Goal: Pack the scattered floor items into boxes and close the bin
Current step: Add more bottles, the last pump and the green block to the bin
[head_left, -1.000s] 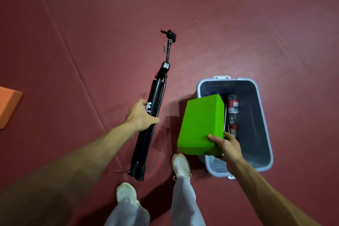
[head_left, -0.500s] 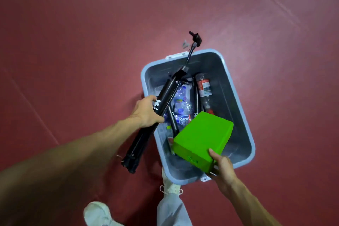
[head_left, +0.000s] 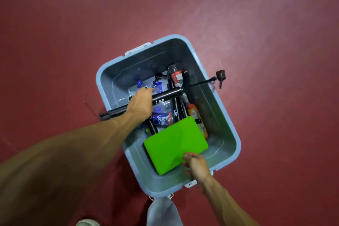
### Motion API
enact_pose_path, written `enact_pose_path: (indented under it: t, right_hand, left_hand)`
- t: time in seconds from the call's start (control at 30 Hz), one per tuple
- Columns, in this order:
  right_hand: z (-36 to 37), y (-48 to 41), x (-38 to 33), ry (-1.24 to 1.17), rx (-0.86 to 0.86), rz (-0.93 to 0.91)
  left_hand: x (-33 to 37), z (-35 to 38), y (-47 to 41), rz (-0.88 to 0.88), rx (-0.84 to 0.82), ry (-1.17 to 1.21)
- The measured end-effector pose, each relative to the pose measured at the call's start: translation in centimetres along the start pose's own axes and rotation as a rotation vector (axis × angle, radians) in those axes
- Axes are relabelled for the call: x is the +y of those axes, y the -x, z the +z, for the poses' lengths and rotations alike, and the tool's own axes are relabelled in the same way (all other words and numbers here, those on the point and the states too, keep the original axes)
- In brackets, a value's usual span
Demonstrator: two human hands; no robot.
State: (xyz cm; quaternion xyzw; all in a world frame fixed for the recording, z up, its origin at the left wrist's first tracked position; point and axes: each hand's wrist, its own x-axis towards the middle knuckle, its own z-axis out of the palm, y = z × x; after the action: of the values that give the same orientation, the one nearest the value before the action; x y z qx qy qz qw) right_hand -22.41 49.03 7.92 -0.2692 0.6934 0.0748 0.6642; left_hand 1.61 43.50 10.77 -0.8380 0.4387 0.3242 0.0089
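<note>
head view: the left hand [head_left: 140, 104] curls round the black tripod [head_left: 166, 96], which lies across the grey bin [head_left: 146, 60], both ends past its side rims. the right hand [head_left: 196, 165] pinches the green block [head_left: 175, 143] inside the bin at its near wall. bottles [head_left: 160, 118] lie beneath the tripod.

The black tripod [head_left: 168, 95], which the left hand [head_left: 141, 104] held beside the grey bin [head_left: 236, 139] one second ago, has been swung across the bin. Its head now sticks out past the right rim and its feet past the left rim. The green block [head_left: 174, 143] in the right hand [head_left: 196, 165] has gone down from the left rim into the bin's near end.
</note>
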Motion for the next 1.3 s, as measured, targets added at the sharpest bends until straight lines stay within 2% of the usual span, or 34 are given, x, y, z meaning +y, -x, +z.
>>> enact_pose_path:
  t: [0.13,0.23,0.43,0.57,0.73,0.9,1.03,1.2,1.3]
  right_hand:
    - [-0.9,0.2,-3.1,0.032,0.04,-0.076]
    - [-1.0,0.3,-5.2,0.069,0.07,-0.136]
    - [1.2,-1.0,-8.4,0.037,0.052,-0.231]
    - [3.3,-2.2,-7.7,0.045,0.025,-0.205]
    - [5.0,-2.5,-5.7,0.125,-0.035,-0.161]
    - [5.0,-2.4,-5.4,0.117,-0.022,-0.152]
    - [4.5,-0.9,-6.3,0.112,-0.009,-0.155]
    - [3.9,0.5,-7.9,0.114,0.006,-0.163]
    - [3.9,0.9,-8.7,0.13,-0.002,-0.174]
  left_hand:
    - [-0.1,-0.5,0.2,0.039,-0.014,-0.061]
    - [-1.4,-1.3,0.1,0.095,-0.002,-0.205]
    - [-5.9,0.0,-0.9,0.084,-0.119,-0.422]
    - [-7.8,0.9,-1.1,0.236,-0.053,-0.694]
    - [-8.4,0.5,-2.1,0.225,-0.049,-0.865]
    - [-8.7,-0.6,-1.3,0.125,-0.096,-0.769]
    - [-10.6,-2.4,0.4,0.011,-0.119,-0.55]
    - [-10.3,-4.5,2.4,-0.269,-0.179,-0.084]
    - [-8.2,-4.3,3.0,-0.337,-0.196,0.228]
